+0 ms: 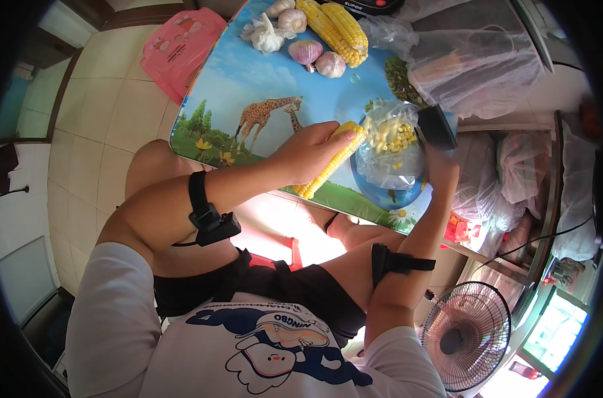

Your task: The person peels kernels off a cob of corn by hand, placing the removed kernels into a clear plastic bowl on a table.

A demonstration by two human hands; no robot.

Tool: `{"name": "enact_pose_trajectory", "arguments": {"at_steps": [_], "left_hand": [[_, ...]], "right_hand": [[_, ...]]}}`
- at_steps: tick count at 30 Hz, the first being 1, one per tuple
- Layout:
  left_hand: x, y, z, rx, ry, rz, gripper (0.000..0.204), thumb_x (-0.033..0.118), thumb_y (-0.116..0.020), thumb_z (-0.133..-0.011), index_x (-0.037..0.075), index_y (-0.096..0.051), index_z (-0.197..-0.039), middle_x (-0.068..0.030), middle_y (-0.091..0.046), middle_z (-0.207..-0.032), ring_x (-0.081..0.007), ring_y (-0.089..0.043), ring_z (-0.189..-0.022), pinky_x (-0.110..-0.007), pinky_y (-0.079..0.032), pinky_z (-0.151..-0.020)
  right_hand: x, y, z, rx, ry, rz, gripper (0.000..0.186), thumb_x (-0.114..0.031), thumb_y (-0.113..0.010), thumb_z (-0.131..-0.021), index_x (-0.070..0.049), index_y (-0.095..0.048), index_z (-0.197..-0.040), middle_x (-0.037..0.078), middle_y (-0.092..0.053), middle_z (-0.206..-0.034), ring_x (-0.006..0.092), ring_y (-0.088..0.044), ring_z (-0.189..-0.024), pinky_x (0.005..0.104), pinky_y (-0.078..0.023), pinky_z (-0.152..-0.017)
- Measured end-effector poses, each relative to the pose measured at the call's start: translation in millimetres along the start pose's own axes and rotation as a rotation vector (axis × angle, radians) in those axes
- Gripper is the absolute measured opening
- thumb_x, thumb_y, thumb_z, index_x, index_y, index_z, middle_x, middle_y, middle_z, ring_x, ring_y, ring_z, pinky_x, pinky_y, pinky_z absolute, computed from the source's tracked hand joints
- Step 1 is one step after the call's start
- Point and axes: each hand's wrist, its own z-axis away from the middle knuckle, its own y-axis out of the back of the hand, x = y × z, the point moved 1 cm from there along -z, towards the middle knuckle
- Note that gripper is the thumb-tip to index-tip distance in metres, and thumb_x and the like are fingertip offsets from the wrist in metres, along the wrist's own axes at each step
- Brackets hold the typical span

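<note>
My left hand (pixel 315 151) is closed round an ear of yellow corn (pixel 333 167), held at a slant above the table's near edge. Its upper end is close to a clear plastic bag (pixel 384 172) with loose corn kernels (pixel 400 140) in it. The bag sits over a round blue dish (pixel 417 199). At the bag's right side is my right hand (pixel 441 160), smeared by motion. A black box on that wrist covers part of the hand, and its fingers are not visible.
At the table's far side lie more corn ears (pixel 341 34) and several garlic bulbs (pixel 265 34). A pink plastic stool (pixel 182 53) stands beyond the left edge of the giraffe-printed table (pixel 235 99). On the right are bagged goods (pixel 470 73), shelves and a fan (pixel 466 338).
</note>
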Motion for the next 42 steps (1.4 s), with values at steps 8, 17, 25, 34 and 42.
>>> {"name": "enact_pose_trajectory", "arguments": {"at_steps": [8,17,25,34,42], "left_hand": [[1.0,0.3,0.5,-0.001,0.011,0.011,0.045,0.043,-0.046,-0.099,0.001,-0.059,-0.096,-0.0075,-0.058,-0.074,-0.0154,-0.054,-0.068,-0.034,-0.044,-0.065],[2.2,1.4,1.0,0.010,0.000,-0.025,0.045,0.044,-0.046,-0.099,0.001,-0.058,-0.094,-0.0083,-0.058,-0.074,-0.0168,-0.053,-0.068,-0.035,-0.044,-0.065],[-0.1,-1.2,-1.2,0.017,-0.006,-0.001,0.046,0.043,-0.046,-0.099,0.000,-0.060,-0.100,-0.0089,-0.059,-0.074,-0.0169,-0.055,-0.069,-0.036,-0.044,-0.065],[0.3,-0.3,-5.1,0.010,-0.064,0.010,0.042,0.040,-0.045,-0.100,0.000,-0.059,-0.100,-0.0060,-0.057,-0.075,-0.0135,-0.054,-0.068,-0.032,-0.044,-0.064],[0.0,-3.0,-4.4,-0.017,-0.048,0.130,0.038,0.037,-0.044,-0.102,0.002,-0.059,-0.101,-0.0016,-0.057,-0.081,-0.0098,-0.052,-0.071,-0.029,-0.043,-0.064]], "right_hand": [[4.3,10.7,2.9,-0.162,-0.142,-0.107,0.033,-0.028,-0.061,-0.080,0.001,-0.073,-0.087,0.009,-0.068,-0.067,0.0178,-0.062,-0.063,0.0319,-0.047,-0.062],[-20.8,23.4,20.5,0.107,0.047,0.093,0.031,-0.027,-0.057,-0.081,-0.002,-0.073,-0.092,0.014,-0.070,-0.077,0.0259,-0.069,-0.076,0.0346,-0.050,-0.072],[-86.8,23.7,59.3,-0.193,0.282,-0.361,0.014,-0.011,-0.064,-0.088,0.003,-0.066,-0.091,0.002,-0.062,-0.070,0.0051,-0.055,-0.066,0.0216,-0.043,-0.061],[-128.7,-4.4,100.8,-0.221,0.357,-0.611,0.016,-0.013,-0.062,-0.093,0.003,-0.062,-0.090,-0.001,-0.055,-0.067,0.0037,-0.045,-0.060,0.0218,-0.036,-0.053],[-154.1,-27.0,120.0,-0.243,0.358,-0.676,0.021,-0.018,-0.064,-0.092,0.001,-0.059,-0.098,0.009,-0.057,-0.067,0.0135,-0.049,-0.054,0.0275,-0.041,-0.052]]}}
